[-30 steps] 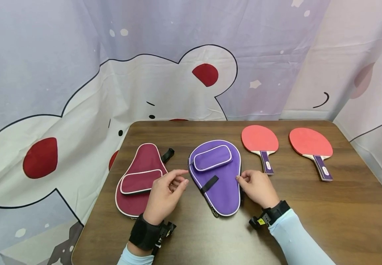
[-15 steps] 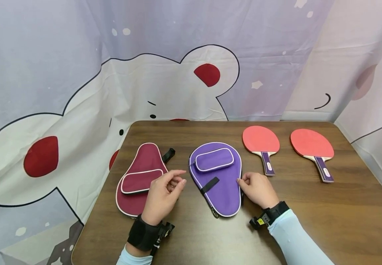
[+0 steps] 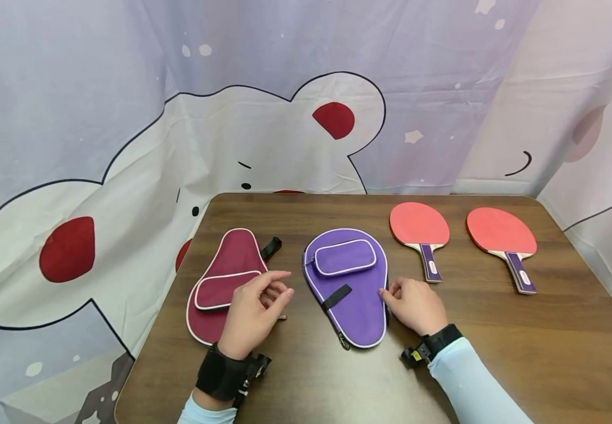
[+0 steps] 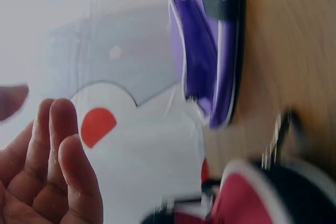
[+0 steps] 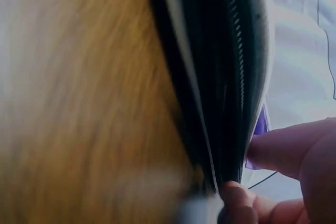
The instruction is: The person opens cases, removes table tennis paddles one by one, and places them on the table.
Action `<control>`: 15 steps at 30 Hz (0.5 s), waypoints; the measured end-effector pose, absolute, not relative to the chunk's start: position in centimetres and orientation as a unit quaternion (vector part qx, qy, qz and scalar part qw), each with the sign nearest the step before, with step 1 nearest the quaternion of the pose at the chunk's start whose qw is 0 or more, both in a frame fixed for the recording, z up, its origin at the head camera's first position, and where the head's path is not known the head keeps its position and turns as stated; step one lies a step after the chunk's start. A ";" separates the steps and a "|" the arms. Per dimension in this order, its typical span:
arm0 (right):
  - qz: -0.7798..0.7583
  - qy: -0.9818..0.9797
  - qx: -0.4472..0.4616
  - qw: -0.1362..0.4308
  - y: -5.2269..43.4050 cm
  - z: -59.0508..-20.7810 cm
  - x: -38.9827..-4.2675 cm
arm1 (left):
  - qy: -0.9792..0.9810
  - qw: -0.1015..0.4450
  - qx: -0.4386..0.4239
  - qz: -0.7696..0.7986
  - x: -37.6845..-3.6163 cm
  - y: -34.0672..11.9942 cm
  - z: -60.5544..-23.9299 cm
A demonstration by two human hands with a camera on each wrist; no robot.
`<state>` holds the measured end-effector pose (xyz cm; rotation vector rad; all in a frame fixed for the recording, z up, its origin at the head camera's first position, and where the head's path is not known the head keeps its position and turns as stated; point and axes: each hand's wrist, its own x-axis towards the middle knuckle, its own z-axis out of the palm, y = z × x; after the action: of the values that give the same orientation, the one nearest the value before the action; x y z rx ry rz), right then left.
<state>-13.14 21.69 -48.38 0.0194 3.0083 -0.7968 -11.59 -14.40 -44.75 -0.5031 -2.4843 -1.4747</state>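
Note:
A purple paddle case (image 3: 356,294) lies flat at the middle of the brown table (image 3: 523,353), with a maroon paddle case (image 3: 226,277) to its left. My right hand (image 3: 385,292) pinches the purple case's right edge. In the right wrist view, thumb and finger of that hand (image 5: 252,174) grip the rim beside the black zipper (image 5: 233,77). My left hand (image 3: 284,284) hovers between the two cases with fingers loosely curled and holds nothing. The left wrist view shows those fingers (image 4: 58,156) bare, with the purple case (image 4: 210,51) and the maroon case (image 4: 247,198) beyond.
Two red table-tennis paddles with purple handles lie at the back right, one (image 3: 419,227) near the purple case and one (image 3: 500,232) further right. A cartoon-bear curtain (image 3: 284,118) hangs behind the table. The table's left edge runs close to the maroon case.
My left hand has drifted a little left and back, away from the purple case. My right hand stays at the purple case's right edge.

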 end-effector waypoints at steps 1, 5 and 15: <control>-0.253 0.967 0.009 0.009 21.7 -48.3 -13.1 | -0.846 0.108 -0.176 -0.492 -11.8 -15.1 -44.7; -0.256 0.966 0.016 -0.017 21.6 -47.9 -12.9 | -0.882 0.107 -0.196 -0.415 -12.9 -18.8 -44.7; -0.267 0.963 0.017 -0.032 21.7 -47.5 -12.7 | -0.951 -0.028 -0.180 -0.251 -15.1 -26.3 -45.7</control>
<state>-12.72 21.71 -47.51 0.0542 3.0880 -0.8573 -15.10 -26.30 -45.68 -0.5759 -3.0408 -0.8025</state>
